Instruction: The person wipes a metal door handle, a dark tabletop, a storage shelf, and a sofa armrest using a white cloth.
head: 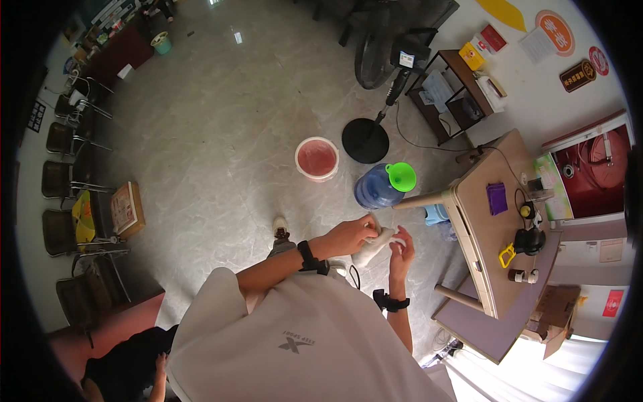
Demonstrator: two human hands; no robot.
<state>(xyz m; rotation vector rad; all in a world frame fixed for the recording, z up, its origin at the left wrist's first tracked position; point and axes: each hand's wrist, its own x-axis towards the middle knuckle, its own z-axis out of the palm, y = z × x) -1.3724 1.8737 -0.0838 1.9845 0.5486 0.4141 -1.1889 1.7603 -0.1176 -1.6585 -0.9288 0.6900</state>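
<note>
My left hand grips a crumpled white cloth in front of my body, and part of the cloth hangs below the fingers. At its right edge, the bent fingers of my right hand hold the same cloth. Past my hands, a blue water-cooler bottle stands on the floor, with a bright green funnel at its top. Farther left is a white-rimmed round bucket with a reddish inside; its contents are not clear.
A pedestal fan's black base and cord lie ahead. To my right is a desk bearing a purple cloth and a black pot-like object. Chairs line the left wall. Another person in black is behind left.
</note>
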